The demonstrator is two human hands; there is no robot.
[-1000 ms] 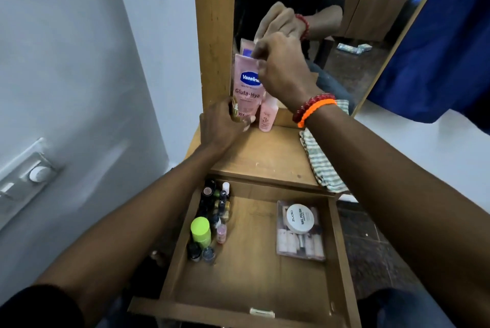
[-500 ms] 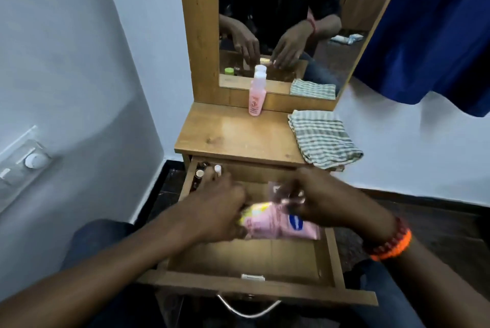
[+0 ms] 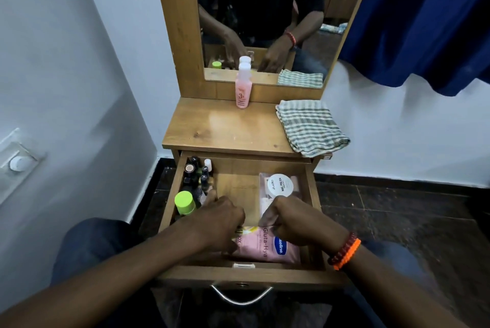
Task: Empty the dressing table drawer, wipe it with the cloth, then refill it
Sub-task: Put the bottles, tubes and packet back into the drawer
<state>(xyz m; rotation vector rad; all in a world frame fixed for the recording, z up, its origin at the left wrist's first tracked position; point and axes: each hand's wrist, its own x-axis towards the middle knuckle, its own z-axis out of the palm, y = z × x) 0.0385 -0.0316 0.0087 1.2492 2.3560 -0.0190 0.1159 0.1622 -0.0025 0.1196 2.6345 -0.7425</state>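
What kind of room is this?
Probably a bedroom or dressing corner: a wooden dressing table with a mirror, and an open drawer of nail polish bottles and lotion.

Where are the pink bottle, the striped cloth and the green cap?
pink bottle (image 3: pixel 243 90): head view, on its body.
striped cloth (image 3: pixel 310 126): head view, on its folded middle.
green cap (image 3: pixel 184 202): head view, on its top.

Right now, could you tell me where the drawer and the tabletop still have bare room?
In the drawer, a bare strip runs between the small bottles on the left and the nail polish pouch. The front is crowded: both hands over the pink tube. On the tabletop, the wood between pink bottle and cloth is free.
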